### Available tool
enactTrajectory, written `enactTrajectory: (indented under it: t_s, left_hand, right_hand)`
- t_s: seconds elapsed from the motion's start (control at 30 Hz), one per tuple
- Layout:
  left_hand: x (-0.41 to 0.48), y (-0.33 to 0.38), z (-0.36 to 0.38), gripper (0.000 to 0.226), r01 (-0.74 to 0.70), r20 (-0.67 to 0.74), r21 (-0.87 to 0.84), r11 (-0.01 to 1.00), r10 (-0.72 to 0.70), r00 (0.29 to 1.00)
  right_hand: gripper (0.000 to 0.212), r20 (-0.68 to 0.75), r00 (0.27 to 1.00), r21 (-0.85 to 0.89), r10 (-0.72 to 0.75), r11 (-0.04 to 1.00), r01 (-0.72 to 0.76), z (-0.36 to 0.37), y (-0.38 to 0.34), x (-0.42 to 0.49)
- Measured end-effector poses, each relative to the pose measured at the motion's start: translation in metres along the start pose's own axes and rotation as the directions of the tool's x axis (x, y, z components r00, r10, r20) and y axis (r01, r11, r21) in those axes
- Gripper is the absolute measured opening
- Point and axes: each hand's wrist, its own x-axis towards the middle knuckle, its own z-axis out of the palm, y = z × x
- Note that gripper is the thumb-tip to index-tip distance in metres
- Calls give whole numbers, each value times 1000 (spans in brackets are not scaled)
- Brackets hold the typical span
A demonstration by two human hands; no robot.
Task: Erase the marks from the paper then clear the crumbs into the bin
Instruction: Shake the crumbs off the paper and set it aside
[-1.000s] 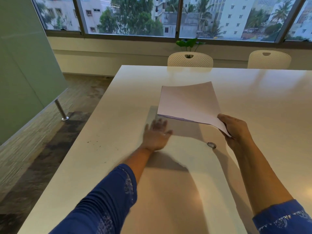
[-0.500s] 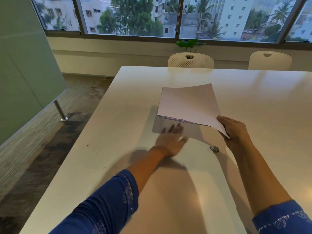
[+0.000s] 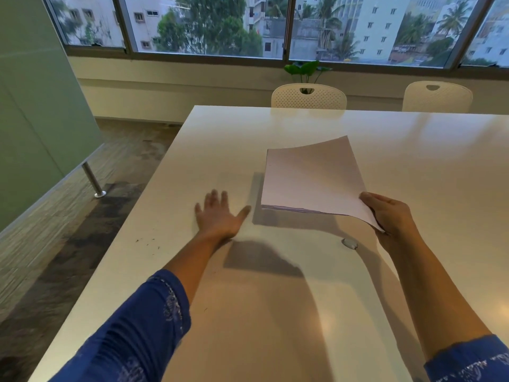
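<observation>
Sweeping crumbs (image 3: 147,243) toward the surface's (image 3: 385,128) left edge, the flat, wide-spread left hand (image 3: 219,216) works; right hand (image 3: 387,216) pinches the paper stack (image 3: 311,180). Next: reach them.

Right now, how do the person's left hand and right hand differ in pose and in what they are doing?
The left hand lies open, fingers spread, palm down on the white table, holding nothing; the right hand is closed in a grip on the near corner of the pale stack of paper, lifting it off the surface. The left hand is clear of the paper. Both have blue sleeves.
</observation>
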Motion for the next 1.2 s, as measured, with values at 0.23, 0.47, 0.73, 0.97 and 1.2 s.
enactTrajectory:
  t_s: [0.23,0.47,0.73,0.97,1.2]
  left_hand:
    - [-18,14,-16,81,88,-89,109,990,-78,993]
    - [-18,46,1,71,-280,65,53,958,277,959]
    - [-14,-21,0,93,-15,-31,7,1000,15,999]
    - [-20,-58,-8,96,90,1,20,996,-90,996]
    - [-26,-65,-8,97,106,6,10,994,-106,994]
  right_hand:
    - [32,-17,999,-126,-41,991,38,-13,-2,-5]
    - [32,17,997,-221,-81,972,83,-17,7,-14]
    - [28,78,992,-338,-100,934,120,-28,28,-30]
    - [27,113,979,-410,-171,889,203,-31,47,-53]
    - [32,170,949,-596,-266,739,314,-19,74,-69]
